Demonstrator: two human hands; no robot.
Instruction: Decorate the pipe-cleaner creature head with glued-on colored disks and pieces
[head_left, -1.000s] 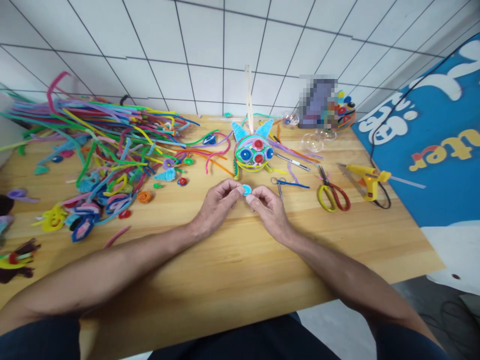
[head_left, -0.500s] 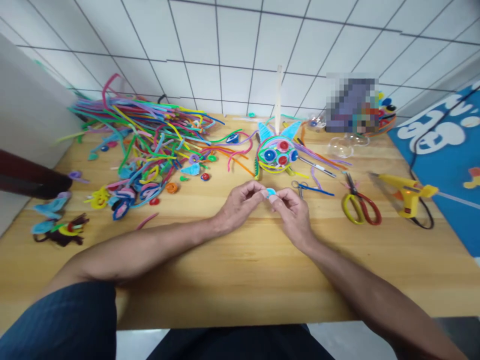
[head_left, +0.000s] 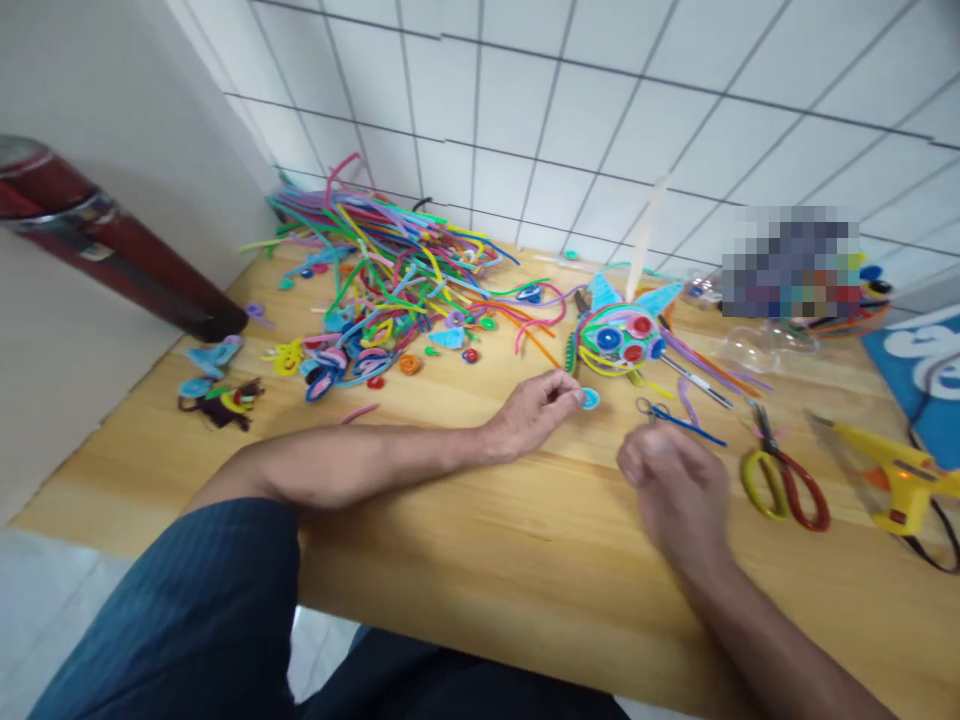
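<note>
My left hand [head_left: 534, 415] is closed in a pinch on the edge of a small light blue disc [head_left: 591, 398], apparently coiled pipe cleaner. To the right and apart from it, my right hand [head_left: 671, 480] is curled closed and slightly blurred; whether anything is inside its fingers is hidden. Just beyond the disc lies a round pipe-cleaner figure [head_left: 619, 338] with blue pointed ears, red and blue round pieces and a pale stick [head_left: 646, 240] at its back. Small scissors [head_left: 651, 408] and a blue stem [head_left: 697, 430] lie close above my right hand.
A heap of coloured pipe cleaners [head_left: 405, 240] covers the back left, with small coiled pieces [head_left: 349, 365] before it. Red-and-yellow-handled scissors [head_left: 799, 490] and a yellow glue gun [head_left: 892, 465] lie at right. Clear domes [head_left: 750, 350] stand behind; a dark red cylinder [head_left: 112, 240] leans at left.
My right hand has let go of the blue disc and drawn away to the right, toward me. The left hand still pinches the disc. The camera view has turned to the left.
</note>
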